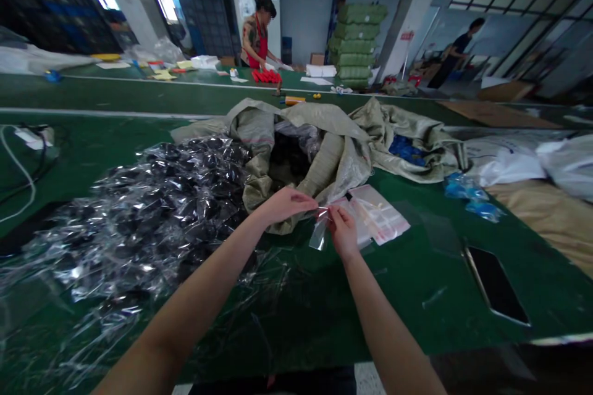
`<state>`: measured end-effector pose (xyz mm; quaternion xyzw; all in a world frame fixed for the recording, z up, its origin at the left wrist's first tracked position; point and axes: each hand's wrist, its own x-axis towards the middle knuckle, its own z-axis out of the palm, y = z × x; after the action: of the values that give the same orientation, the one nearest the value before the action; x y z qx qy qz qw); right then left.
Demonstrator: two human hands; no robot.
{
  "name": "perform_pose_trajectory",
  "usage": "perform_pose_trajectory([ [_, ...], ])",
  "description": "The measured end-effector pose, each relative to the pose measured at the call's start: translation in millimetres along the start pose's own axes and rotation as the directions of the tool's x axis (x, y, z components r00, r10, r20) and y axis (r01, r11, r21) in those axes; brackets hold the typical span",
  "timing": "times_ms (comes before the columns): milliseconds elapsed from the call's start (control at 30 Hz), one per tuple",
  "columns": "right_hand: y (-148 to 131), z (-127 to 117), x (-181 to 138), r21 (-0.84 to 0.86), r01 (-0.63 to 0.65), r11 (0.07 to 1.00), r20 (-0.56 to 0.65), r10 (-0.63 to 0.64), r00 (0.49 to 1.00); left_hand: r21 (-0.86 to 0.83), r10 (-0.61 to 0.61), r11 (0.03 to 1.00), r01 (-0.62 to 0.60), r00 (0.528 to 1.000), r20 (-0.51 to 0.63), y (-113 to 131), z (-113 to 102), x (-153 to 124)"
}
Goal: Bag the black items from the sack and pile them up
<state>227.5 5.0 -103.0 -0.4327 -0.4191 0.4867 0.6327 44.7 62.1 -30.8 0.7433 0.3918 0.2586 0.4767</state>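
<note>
Between my two hands is a small clear plastic bag (317, 237), its body hanging below the fingers. My left hand (288, 202) pinches its upper left edge with thumb and fingertips. On the other edge, my right hand (343, 228) closes its fingers on the same bag. Flat bags in a stack (380, 213) lie just right of my right hand. Behind my hands a woven sack (331, 160) gapes, with dark items inside. A large heap of black items in clear wrappers (185, 197) spreads to the left of my left hand.
A phone (496, 284) lies at the right. A second sack (417, 129) holds blue items, with blue wrapped pieces (475, 197) beside it. Cables (32, 166) lie at the left. Across the table (115, 92) stands a person in a red apron (260, 43); another person (456, 52) is farther right.
</note>
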Motion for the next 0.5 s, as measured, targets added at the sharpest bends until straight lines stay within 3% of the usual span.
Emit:
perform_pose_trajectory([
  [133, -6, 9, 8, -0.099, -0.031, 0.995, 0.079, 0.039, 0.996, 0.108, -0.011, 0.994, 0.015, 0.999, -0.031, 4, -7, -6],
  [200, -15, 12, 16, -0.195, -0.020, 0.981, 0.051, 0.031, 0.998, 0.140, -0.043, 0.989, 0.056, 0.995, -0.093, 5, -16, -9],
  [300, -39, 18, 22, -0.431, 0.129, 0.893, -0.079, -0.180, 0.980, 0.150, -0.066, 0.984, 0.101, 0.973, -0.219, 7, -32, -15],
  [400, -67, 34, 19, -0.616, 0.261, 0.743, -0.117, -0.415, 0.902, 0.172, -0.056, 0.978, 0.118, 0.943, -0.327, 8, -43, -21],
  [433, -74, 42, 16, -0.643, 0.272, 0.716, -0.085, -0.419, 0.904, 0.202, -0.043, 0.972, 0.122, 0.932, -0.360, 8, -44, -23],
  [500, -80, 57, 13, -0.635, 0.251, 0.730, 0.031, -0.301, 0.953, 0.311, 0.015, 0.941, 0.130, 0.906, -0.424, 10, -43, -26],
])
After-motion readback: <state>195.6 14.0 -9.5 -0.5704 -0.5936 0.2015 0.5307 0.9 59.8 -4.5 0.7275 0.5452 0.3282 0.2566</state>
